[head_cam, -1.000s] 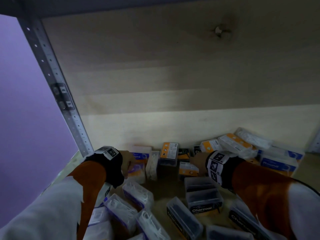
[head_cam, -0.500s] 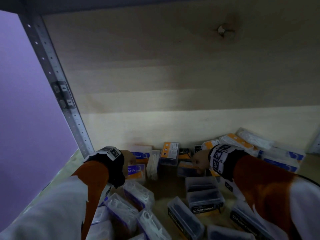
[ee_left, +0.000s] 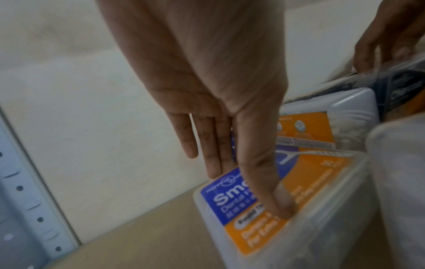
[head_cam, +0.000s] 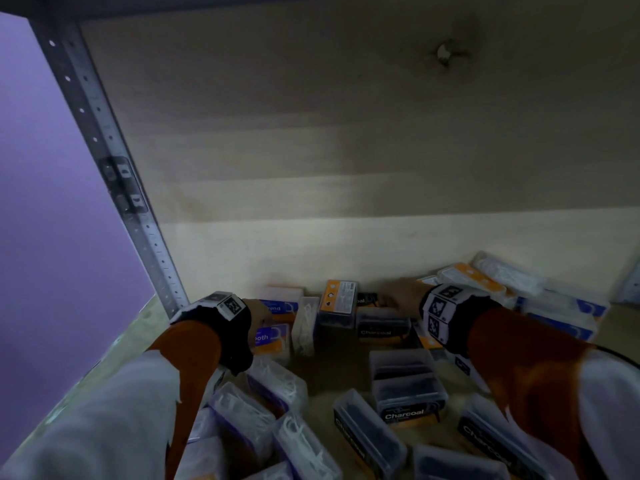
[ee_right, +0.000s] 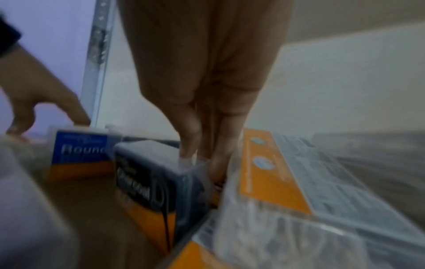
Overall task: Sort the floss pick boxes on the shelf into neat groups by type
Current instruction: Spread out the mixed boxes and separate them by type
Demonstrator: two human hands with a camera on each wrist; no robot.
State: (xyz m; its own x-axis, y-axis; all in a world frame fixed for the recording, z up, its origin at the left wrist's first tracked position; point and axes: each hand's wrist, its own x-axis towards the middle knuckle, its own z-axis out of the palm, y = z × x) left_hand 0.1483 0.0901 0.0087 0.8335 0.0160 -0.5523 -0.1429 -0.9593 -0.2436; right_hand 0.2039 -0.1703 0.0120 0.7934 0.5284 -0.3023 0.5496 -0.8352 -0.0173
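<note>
My left hand point(head_cam: 259, 315) is at the back left of the shelf. In the left wrist view its thumb point(ee_left: 281, 203) presses the label of a clear "Smooth" box point(ee_left: 306, 191) while the straight fingers reach behind the box, pinching it. The same Smooth box point(head_cam: 272, 337) lies in front of a "Round" box point(head_cam: 282, 306). My right hand point(head_cam: 398, 296) reaches to the back middle. Its fingertips point(ee_right: 190, 156) hold the far top edge of a dark "Charcoal" box point(ee_right: 147, 174). That Charcoal box point(head_cam: 379, 325) faces me with its label.
A perforated metal upright point(head_cam: 138, 209) bounds the shelf on the left, with a wooden back panel behind. Clear boxes of white picks point(head_cam: 242, 410) crowd the front left and Charcoal boxes point(head_cam: 408, 400) the front right. Orange and blue boxes point(head_cam: 554, 306) pile at the back right.
My right hand has reached further back and left, and the box under it has turned from its orange side to its Charcoal label. The left hand has hardly moved.
</note>
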